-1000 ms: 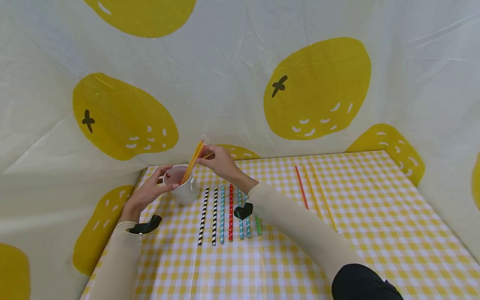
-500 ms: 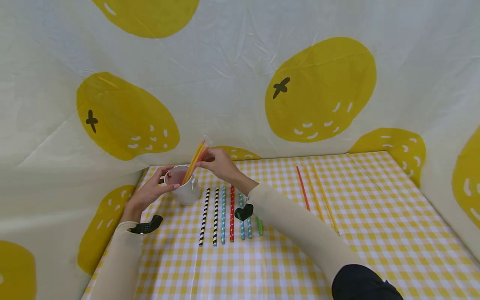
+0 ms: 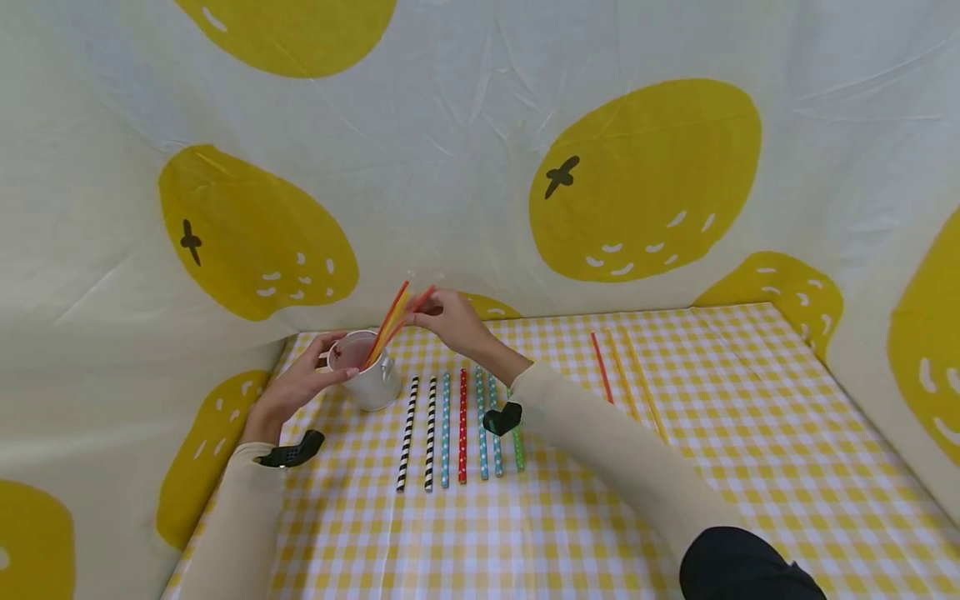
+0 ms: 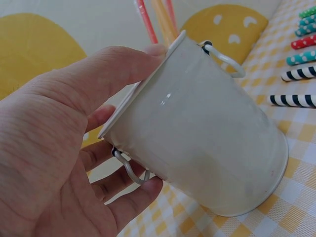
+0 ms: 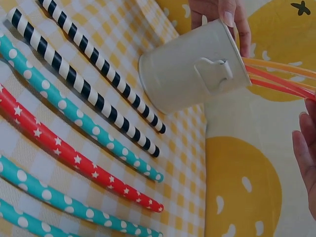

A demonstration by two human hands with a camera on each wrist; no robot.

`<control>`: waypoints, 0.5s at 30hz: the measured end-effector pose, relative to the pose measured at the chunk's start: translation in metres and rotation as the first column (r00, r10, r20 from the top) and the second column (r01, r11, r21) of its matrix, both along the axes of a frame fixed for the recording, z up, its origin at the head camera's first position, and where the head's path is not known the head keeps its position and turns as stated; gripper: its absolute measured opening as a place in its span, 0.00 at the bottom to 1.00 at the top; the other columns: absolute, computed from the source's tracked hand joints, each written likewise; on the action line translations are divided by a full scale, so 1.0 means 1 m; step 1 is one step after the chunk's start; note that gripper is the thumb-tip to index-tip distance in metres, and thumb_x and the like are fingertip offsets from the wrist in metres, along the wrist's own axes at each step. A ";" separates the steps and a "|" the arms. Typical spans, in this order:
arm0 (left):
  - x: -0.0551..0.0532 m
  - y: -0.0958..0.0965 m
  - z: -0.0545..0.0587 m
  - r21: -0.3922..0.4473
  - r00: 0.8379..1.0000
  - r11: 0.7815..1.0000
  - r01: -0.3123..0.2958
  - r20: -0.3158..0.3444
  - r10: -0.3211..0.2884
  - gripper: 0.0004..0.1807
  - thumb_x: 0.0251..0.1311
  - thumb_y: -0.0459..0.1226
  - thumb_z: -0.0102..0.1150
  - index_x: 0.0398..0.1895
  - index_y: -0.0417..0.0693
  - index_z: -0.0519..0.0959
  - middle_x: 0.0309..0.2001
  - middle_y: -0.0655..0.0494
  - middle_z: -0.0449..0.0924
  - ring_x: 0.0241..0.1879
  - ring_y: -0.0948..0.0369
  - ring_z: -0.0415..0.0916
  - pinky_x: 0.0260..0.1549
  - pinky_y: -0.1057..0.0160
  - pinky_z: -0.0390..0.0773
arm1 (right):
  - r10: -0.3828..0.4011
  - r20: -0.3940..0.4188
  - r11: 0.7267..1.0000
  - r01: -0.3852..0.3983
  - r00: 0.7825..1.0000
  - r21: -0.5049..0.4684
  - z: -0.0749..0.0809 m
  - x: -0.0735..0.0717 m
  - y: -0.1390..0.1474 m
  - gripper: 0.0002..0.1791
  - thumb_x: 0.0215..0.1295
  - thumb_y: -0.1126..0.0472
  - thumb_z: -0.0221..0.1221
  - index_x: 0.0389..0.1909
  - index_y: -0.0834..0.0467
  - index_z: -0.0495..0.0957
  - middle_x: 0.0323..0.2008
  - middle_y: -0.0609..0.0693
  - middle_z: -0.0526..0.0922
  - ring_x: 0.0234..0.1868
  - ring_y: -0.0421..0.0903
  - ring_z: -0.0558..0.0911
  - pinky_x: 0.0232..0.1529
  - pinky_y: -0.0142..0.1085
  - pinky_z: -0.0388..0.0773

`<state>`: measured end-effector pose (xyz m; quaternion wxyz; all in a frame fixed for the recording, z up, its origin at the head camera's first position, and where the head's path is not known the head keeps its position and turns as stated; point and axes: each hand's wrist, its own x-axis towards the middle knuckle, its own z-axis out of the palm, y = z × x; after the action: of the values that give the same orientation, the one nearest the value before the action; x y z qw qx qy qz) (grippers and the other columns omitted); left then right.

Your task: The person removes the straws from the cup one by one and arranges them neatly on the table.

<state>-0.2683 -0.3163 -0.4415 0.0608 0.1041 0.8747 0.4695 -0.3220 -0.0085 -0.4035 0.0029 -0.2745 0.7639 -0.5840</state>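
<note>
Left hand (image 3: 302,377) is gripping a white cup (image 3: 377,390) on the tabletop (image 3: 750,400); right hand (image 3: 456,322) is pinching a red straw (image 3: 426,294) leaning inside it; a light pinch should be preventing bends

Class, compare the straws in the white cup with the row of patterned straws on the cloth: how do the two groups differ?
The cup straws are plain red and yellow-orange; the patterned straws carry stripes, dots or stars. The cup straws stand tilted in the white cup, tops above its rim; the patterned straws lie flat, side by side, on the checked cloth. Both groups are long and thin, and each includes red.
</note>
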 end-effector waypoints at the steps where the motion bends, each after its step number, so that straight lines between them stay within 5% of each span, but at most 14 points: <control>1: 0.000 0.000 0.000 -0.003 1.000 1.000 0.000 -0.002 0.000 0.42 0.68 0.44 0.65 0.79 0.50 0.54 0.77 0.42 0.51 0.70 0.37 0.55 0.60 0.41 0.66 | 0.000 -0.001 1.000 0.000 1.000 -0.005 0.001 -0.001 0.002 0.11 0.69 0.57 0.66 0.48 0.57 0.85 0.44 0.49 0.86 0.44 0.43 0.84 0.47 0.34 0.80; 15: -0.003 -0.002 0.001 0.002 1.000 1.000 0.001 0.021 -0.001 0.43 0.67 0.44 0.66 0.79 0.50 0.53 0.75 0.43 0.51 0.70 0.38 0.56 0.59 0.44 0.67 | -0.039 -0.006 0.997 0.039 0.999 -0.062 0.011 -0.007 0.037 0.11 0.69 0.55 0.65 0.46 0.56 0.84 0.42 0.51 0.85 0.45 0.51 0.83 0.43 0.38 0.80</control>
<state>-0.2709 -0.3182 -0.4408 0.0704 0.0996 0.8735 0.4713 -0.3291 0.0282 -0.3920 -0.0196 -0.2616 0.7508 -0.6063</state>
